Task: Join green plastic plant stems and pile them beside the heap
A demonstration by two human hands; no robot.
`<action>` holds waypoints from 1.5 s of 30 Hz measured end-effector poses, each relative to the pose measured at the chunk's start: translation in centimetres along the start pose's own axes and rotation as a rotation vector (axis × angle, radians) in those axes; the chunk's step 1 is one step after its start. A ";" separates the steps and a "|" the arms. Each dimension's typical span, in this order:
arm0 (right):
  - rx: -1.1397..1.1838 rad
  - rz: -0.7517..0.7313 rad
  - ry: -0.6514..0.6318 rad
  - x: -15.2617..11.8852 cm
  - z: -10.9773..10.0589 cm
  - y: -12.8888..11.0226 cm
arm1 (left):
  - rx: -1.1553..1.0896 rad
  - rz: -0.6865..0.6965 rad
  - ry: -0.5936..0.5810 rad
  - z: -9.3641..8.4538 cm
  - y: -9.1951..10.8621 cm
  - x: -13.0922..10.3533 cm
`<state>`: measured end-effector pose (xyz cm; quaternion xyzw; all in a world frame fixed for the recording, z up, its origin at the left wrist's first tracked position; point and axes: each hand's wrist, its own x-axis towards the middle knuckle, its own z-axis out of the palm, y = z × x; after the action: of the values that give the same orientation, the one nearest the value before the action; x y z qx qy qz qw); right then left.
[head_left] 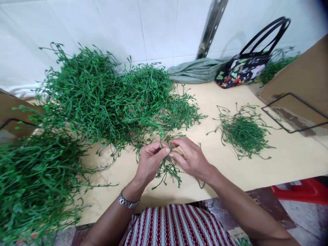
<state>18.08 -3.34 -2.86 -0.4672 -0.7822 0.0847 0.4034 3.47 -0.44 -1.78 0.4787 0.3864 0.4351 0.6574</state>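
Note:
My left hand [150,160], with a metal watch on its wrist, pinches some thin green stems [169,172] that look like artificial plant pieces with small knobbed tips. Close against it, my right hand [191,158] has thumb and forefinger closed on the same stems. The fingertips almost meet and hide the exact spot being gripped. Stem ends stick out above and below the fingers. A small loose bunch [180,111] of similar stems lies just beyond my hands on the pale tabletop [217,177].
Large heaps of green stems fill the back left [94,92] and near left [33,177]. A smaller pile [244,135] lies to the right. A flowered handbag [242,71] and grey-green cloth [197,70] sit along the wall. Cardboard [304,75] and a wire frame [294,112] stand at the right.

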 end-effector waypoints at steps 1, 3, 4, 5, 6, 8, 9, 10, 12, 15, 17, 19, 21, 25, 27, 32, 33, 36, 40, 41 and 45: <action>-0.009 0.008 -0.013 0.0 0.1 0.0 | 0.035 0.009 0.001 0.0 -0.1 0.0; -0.080 -0.007 -0.050 0.0 0.1 -0.1 | 0.140 0.022 -0.023 -0.2 -0.3 -0.1; -0.141 -0.023 -0.069 -0.1 0.1 -0.1 | 0.216 0.031 -0.043 -0.3 -0.3 -0.1; -0.207 -0.041 -0.086 -0.1 0.0 -0.2 | 0.306 0.045 -0.066 -0.5 -0.3 -0.1; -0.266 -0.061 -0.108 -0.1 -0.1 -0.2 | 0.402 0.062 -0.093 -0.7 -0.2 -0.2; -0.336 -0.098 -0.145 0.0 -0.3 -0.1 | 0.567 0.088 -0.156 -1.1 0.1 -0.1; -0.349 -0.117 -0.158 0.0 -0.5 -0.1 | 0.613 0.087 -0.197 -1.4 0.3 0.0; -0.357 -0.136 -0.165 0.0 -0.6 0.0 | 0.633 0.072 -0.247 -1.6 0.6 0.1; -0.369 -0.171 -0.173 0.1 -0.9 0.0 | 0.605 0.010 -0.353 -1.9 1.1 0.5; -0.358 -0.236 -0.169 0.2 -1.2 0.1 | 0.504 -0.105 -0.448 -2.3 1.4 1.0; -0.327 -0.279 -0.161 0.3 -1.3 0.1 | 0.454 -0.145 -0.450 -2.3 1.3 1.1; -0.293 -0.295 -0.166 0.5 -1.3 0.2 | 0.419 -0.147 -0.428 -2.2 1.2 1.1; -0.226 -0.280 -0.190 0.7 -1.4 0.4 | 0.371 -0.138 -0.395 -2.0 1.0 1.1; 0.084 -0.238 -0.256 0.9 -1.1 0.9 | 0.244 -0.200 -0.406 -1.6 1.1 1.0; 0.207 -0.204 -0.294 0.9 -1.2 1.1 | 0.195 -0.232 -0.403 -1.5 1.4 1.0; 0.247 0.003 -0.169 0.8 -4.9 2.5 | 0.200 -0.154 -0.275 -1.7 2.4 1.6; 0.173 0.066 -0.093 0.6 -6.4 3.3 | 0.202 -0.143 -0.245 -1.7 2.4 1.8; -0.255 0.291 0.080 -0.8 -11.1 6.6 | 0.201 -0.121 -0.138 -2.0 2.3 2.2; -0.786 0.574 0.003 -3.6 -14.8 10.8 | 0.176 -0.093 -0.043 -2.2 2.0 2.3; -0.844 0.596 0.009 -4.2 -14.9 11.1 | 0.162 -0.090 -0.025 -2.3 1.9 2.3; -0.675 0.393 -0.099 -6.0 -12.7 8.0 | 0.139 -0.080 0.044 -2.6 1.9 2.3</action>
<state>33.86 -6.82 -1.85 -0.7098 -0.6801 -0.0792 0.1653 1.39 2.86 -0.75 0.4976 0.4487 0.3912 0.6309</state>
